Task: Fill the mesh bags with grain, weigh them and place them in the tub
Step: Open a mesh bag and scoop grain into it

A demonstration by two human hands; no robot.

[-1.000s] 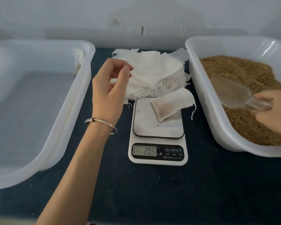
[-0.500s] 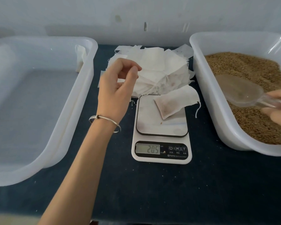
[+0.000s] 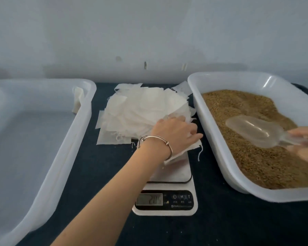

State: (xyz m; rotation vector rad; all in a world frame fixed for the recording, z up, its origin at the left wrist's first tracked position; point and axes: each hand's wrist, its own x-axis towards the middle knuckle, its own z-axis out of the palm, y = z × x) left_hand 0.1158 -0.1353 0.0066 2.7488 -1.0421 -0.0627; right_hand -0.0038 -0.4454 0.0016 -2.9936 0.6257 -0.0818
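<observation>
The only readable marks sit on the dark control strip at the front of the white kitchen scale (image 3: 164, 201). To the right of its grey display (image 3: 149, 199) stand a power symbol, then the letters "M" and "T", each with a tiny caption beneath that is too small to read. The digits on the display are smeared by motion blur; they seem to begin with "2", but the full figure cannot be told. A small yellow warning triangle and a line of fine white print lie below the buttons, also illegible.
</observation>
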